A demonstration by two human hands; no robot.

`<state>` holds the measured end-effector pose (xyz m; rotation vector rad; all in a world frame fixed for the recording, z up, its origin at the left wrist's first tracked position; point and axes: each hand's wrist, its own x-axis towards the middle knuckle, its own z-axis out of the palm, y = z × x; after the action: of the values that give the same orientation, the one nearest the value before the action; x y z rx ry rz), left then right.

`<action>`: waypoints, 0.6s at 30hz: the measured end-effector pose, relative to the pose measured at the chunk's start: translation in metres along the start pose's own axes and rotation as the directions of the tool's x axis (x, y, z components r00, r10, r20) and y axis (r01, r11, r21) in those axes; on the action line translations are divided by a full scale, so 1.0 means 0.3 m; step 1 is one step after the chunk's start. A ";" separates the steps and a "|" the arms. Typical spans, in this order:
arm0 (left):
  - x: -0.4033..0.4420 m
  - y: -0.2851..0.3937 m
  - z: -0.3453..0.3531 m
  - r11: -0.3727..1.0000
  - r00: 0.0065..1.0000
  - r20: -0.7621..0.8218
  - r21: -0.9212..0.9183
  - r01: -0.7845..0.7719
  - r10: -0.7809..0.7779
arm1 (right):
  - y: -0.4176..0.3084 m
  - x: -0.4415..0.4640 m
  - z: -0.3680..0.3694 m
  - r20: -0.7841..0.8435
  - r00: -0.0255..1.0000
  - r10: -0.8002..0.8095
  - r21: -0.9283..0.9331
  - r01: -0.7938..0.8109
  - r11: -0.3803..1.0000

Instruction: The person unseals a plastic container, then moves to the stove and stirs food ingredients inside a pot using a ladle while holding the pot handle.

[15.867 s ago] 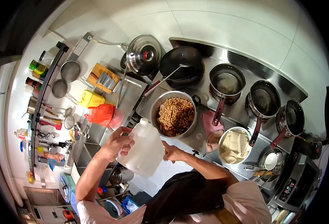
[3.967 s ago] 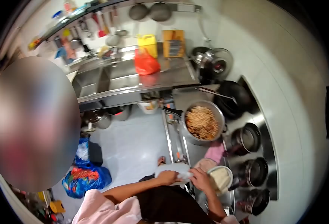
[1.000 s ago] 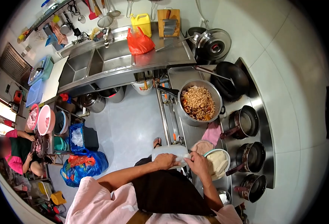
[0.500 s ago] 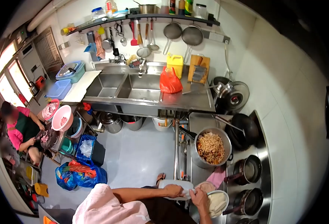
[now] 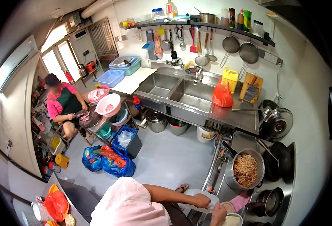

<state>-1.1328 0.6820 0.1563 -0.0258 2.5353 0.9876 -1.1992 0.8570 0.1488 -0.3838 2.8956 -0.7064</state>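
Note:
My left hand (image 5: 201,200) is closed on the translucent plastic jug (image 5: 213,196), which lies on its side in front of my body. My right hand (image 5: 219,214) is at the jug's neck end, its fingers drawn together there; the neck itself is hard to make out. Just beside my right hand stands a white tub (image 5: 234,219) of pale slices. Beyond the hands, the large pot (image 5: 248,184) of beans rests at the stove's edge, with a pink cloth (image 5: 241,200) between it and the tub.
A double sink (image 5: 194,94) runs along the back wall, with a red bag (image 5: 222,95) on its ledge. A wok (image 5: 278,158) and pans (image 5: 270,201) stand on the stove. At the left a co-worker (image 5: 66,101) sits handling meat. Blue bags (image 5: 117,165) lie on the floor.
The view has swung left, bringing the co-worker, shelf and a counter with a red bag further into sight. Both hands stay at the jug, which earlier was held upright near the pot.

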 end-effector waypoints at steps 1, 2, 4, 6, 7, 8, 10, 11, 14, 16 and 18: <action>-0.009 0.025 -0.023 1.000 0.999 0.029 0.001 0.026 -0.026 | -0.008 0.000 -0.005 -0.021 1.000 0.004 -0.023 -0.005 1.000; -0.002 0.021 -0.012 1.000 0.999 0.017 -0.003 0.029 -0.029 | -0.017 -0.004 -0.010 -0.047 0.999 0.011 -0.047 -0.013 0.999; 0.008 0.015 0.008 1.000 1.000 -0.008 -0.007 0.024 -0.024 | -0.022 -0.003 -0.026 0.019 1.000 0.011 -0.071 -0.010 0.997; 0.000 0.024 0.015 0.998 0.998 -0.013 -0.014 0.054 -0.054 | -0.016 -0.001 -0.028 0.051 0.999 -0.013 -0.111 0.018 0.994; -0.005 0.024 0.008 0.997 0.997 -0.024 -0.019 0.072 -0.072 | -0.001 -0.008 -0.029 0.091 0.995 -0.043 -0.081 0.051 0.995; -0.012 0.010 0.015 0.998 0.999 -0.022 -0.041 0.047 -0.048 | 0.020 -0.026 -0.037 0.132 0.988 -0.079 -0.050 0.087 0.995; -0.041 -0.028 0.024 0.996 1.000 -0.028 -0.087 0.000 -0.002 | -0.015 -0.052 -0.074 0.161 0.983 -0.091 -0.012 0.094 0.996; -0.071 -0.031 0.005 0.995 1.000 -0.001 -0.093 0.020 -0.020 | -0.080 -0.095 -0.103 0.152 0.986 -0.065 -0.005 0.067 0.998; -0.187 -0.133 0.008 0.987 0.992 -0.122 -0.152 -0.060 0.041 | -0.067 -0.095 -0.019 0.157 0.975 -0.156 0.016 0.156 0.988; -0.289 -0.175 0.007 0.969 0.991 -0.131 -0.246 0.002 -0.035 | -0.077 -0.100 0.016 0.229 0.963 -0.143 -0.041 0.156 0.987; -0.406 -0.209 -0.012 0.955 0.973 -0.206 -0.294 0.043 -0.108 | -0.116 -0.114 0.053 0.152 0.962 -0.228 0.155 0.205 0.966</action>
<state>-1.0127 0.6167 0.1654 -0.3328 2.5364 1.3828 -1.1559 0.8298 0.1534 -0.7156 2.6523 -0.8551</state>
